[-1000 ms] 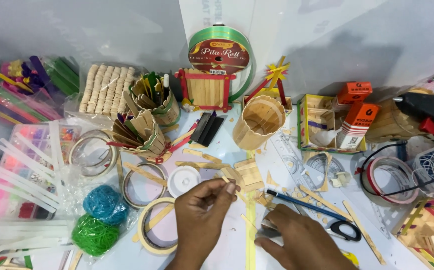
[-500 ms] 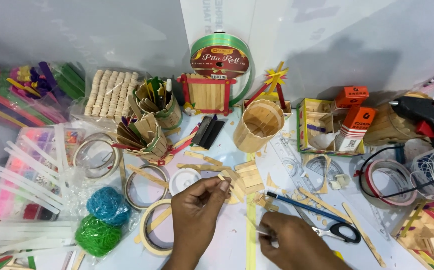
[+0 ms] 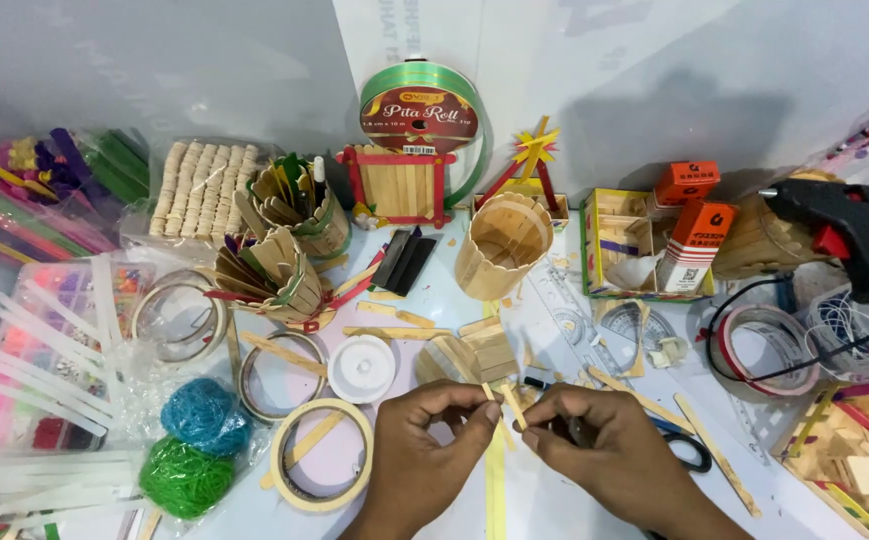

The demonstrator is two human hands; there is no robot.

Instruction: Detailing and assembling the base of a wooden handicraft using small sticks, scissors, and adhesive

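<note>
Both hands meet low over the table (image 3: 594,300): left hand (image 3: 424,455) and right hand (image 3: 609,450) each pinch an end of a small stick (image 3: 510,404). Beside them lie a tape ring (image 3: 320,455) and scissors (image 3: 689,450). Farther back stand a wooden cup (image 3: 499,245) and a ribbon spool (image 3: 421,105).

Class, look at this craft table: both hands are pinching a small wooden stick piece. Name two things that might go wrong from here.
1. The wooden stick piece is pinched only by the fingertips of the left hand and right hand; it might slip or snap.
2. The scissors lie right beside the right hand, so a sideways move may catch them.
</note>
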